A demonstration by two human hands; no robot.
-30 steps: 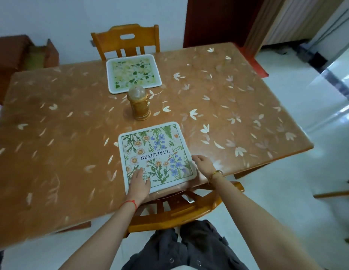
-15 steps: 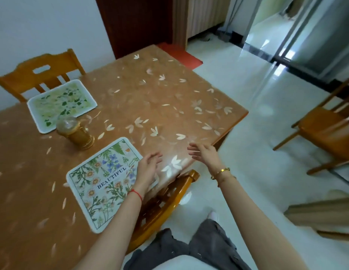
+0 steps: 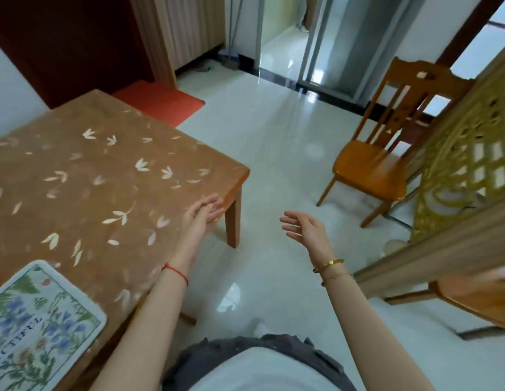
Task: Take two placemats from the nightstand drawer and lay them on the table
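A floral placemat [image 3: 39, 325] with blue flowers and a white border lies flat on the brown table [image 3: 104, 176], at its near edge, bottom left of the view. My left hand [image 3: 202, 214] hovers open over the table's right corner, holding nothing. My right hand [image 3: 304, 228] is open in the air over the floor, to the right of the table, fingers spread. The second placemat and the nightstand are out of view.
A wooden chair [image 3: 386, 156] stands on the tiled floor to the right, beside a carved golden screen [image 3: 465, 165]. Another chair seat [image 3: 476, 300] shows at the right edge. A red mat [image 3: 158, 101] lies beyond the table. Open floor lies ahead.
My view has swung right, away from the table. Both hands left the floral placemat and now hang open in the air. The far placemat and the jar have gone out of view.
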